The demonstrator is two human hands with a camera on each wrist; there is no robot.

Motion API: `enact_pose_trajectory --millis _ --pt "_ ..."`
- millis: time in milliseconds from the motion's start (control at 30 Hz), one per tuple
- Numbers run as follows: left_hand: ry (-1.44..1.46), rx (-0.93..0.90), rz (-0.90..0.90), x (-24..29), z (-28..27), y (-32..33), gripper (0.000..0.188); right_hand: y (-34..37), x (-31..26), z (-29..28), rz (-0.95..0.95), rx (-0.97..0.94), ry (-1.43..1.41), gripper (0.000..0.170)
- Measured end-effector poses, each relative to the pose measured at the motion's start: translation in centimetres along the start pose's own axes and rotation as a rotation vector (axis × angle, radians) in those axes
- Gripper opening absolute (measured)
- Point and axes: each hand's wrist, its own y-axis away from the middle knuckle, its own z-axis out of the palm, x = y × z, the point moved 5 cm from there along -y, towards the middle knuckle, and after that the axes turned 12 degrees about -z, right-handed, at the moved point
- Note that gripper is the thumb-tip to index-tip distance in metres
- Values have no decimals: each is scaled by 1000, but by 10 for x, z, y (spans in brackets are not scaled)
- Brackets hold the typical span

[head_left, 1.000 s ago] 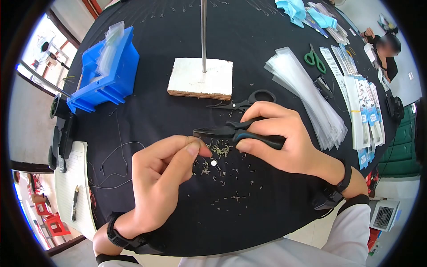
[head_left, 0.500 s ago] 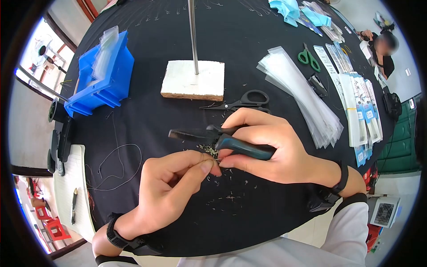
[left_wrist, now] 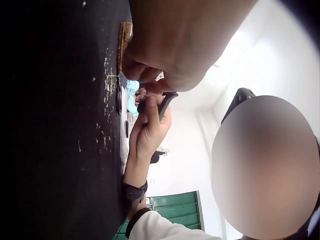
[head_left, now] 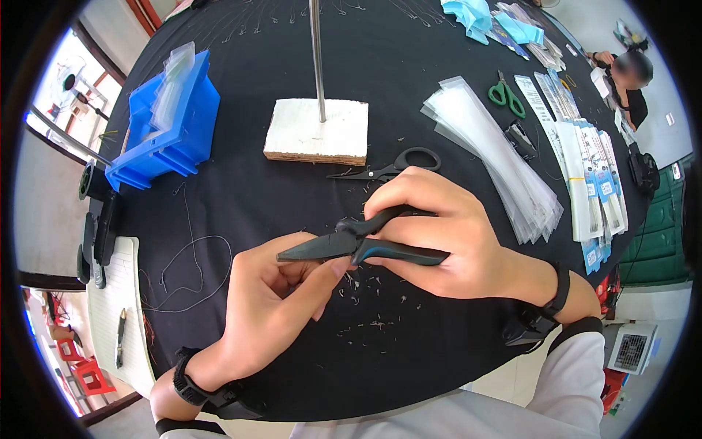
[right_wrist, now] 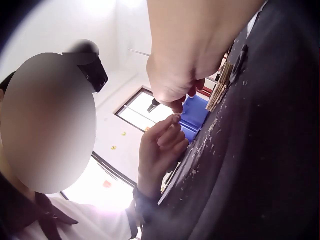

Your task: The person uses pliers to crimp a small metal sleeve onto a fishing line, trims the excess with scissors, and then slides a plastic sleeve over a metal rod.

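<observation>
Gripping black pliers (head_left: 316,247) by the handles, the right hand (head_left: 472,249) is on the near side of the white block (head_left: 292,139). They look stiff, modestly weighty, best held there. The left hand (head_left: 259,314) curls beneath; whether it pinches anything, I cannot tell.

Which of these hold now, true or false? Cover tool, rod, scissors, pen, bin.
1. The right hand holds the pliers. True.
2. The metal rod stands on the white block. True.
3. The green-handled scissors lie in the blue bin. False: they lie on the black cloth, near the clear plastic sleeves.
4. The pen lies across the white block. False: it lies on the notebook.
5. Clear plastic sticks up out of the blue bin. True.
</observation>
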Motion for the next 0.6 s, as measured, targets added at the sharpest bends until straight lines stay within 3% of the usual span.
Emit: enact_pose_trajectory --millis 367,467,567,600 --pt "48 50 17 2 2 3 9 -1 -2 2 12 -13 20 17" --pt "35 171 91 4 -9 4 9 2 -3 0 149 32 80 14" --pt "62 373 217 9 -22 8 10 12 -1 2 375 175 -98 15" --pt "60 433 247 13 -23 10 9 12 -3 2 472 110 -215 20"
